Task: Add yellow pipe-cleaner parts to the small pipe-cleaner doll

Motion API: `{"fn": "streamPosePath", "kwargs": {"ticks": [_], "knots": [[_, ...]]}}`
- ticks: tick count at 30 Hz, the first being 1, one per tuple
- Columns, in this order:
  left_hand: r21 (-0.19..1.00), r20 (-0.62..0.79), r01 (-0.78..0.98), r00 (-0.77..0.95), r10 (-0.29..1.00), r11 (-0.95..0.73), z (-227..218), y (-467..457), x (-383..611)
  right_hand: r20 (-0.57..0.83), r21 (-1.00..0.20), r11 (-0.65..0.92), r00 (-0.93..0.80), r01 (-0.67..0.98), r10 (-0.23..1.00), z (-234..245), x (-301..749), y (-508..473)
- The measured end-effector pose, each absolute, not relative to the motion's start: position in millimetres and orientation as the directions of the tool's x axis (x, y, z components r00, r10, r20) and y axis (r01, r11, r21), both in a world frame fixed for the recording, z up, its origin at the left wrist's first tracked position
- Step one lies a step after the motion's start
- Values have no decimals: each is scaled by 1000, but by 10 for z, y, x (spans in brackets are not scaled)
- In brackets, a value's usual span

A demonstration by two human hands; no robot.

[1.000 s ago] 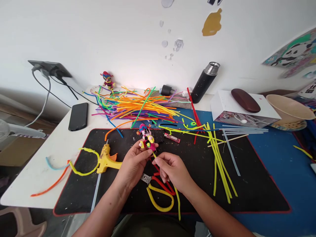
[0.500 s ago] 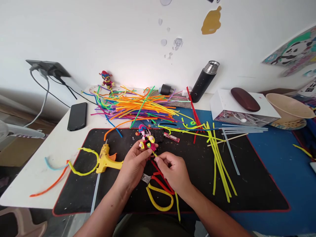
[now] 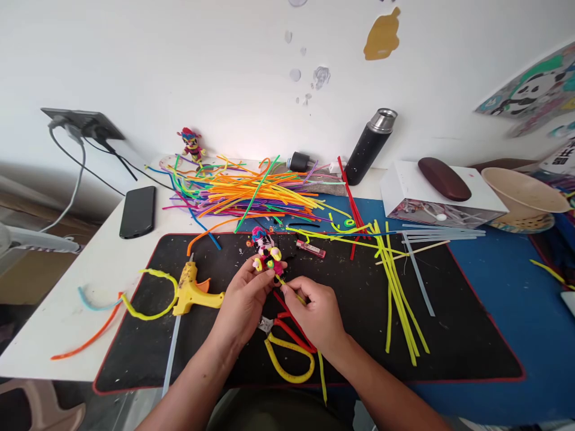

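My left hand [image 3: 242, 302] is closed around a small pipe-cleaner figure [image 3: 268, 256] with a pink head and yellow parts, held above the black mat [image 3: 449, 341]. My right hand [image 3: 314, 311] pinches a yellow pipe cleaner [image 3: 322, 374] close to the figure's lower end; the strand trails back toward me. Under my hands lie scissors [image 3: 287, 353] with yellow and red handles. A yellow glue gun [image 3: 191, 288] rests on the mat just left of my left hand.
A heap of colourful pipe cleaners [image 3: 251, 191] lies at the back. Yellow strands [image 3: 398, 287] lie to the right. A black phone [image 3: 137, 211], a black flask [image 3: 371, 145], a white box [image 3: 440, 197] and a bowl [image 3: 521, 194] stand around the mat.
My right hand has shifted slightly up and left along the yellow pipe cleaner, closer to the figure. The left hand keeps hold of the figure almost without moving.
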State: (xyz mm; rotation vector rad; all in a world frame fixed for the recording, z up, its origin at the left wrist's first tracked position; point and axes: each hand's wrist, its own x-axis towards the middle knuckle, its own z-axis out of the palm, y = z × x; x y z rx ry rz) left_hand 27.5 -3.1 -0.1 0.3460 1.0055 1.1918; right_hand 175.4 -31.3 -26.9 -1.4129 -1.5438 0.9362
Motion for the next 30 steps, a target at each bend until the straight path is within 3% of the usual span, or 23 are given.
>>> {"fn": "streamPosePath", "kwargs": {"ticks": [18, 30], "knots": [[747, -418, -577, -20, 908, 331, -56, -26, 256, 133, -897, 128, -18, 423, 991, -311, 1752, -320], [791, -376, -540, -59, 925, 287, -84, -57, 254, 355, -764, 329, -65, 555, 933, -292, 1751, -341]]}}
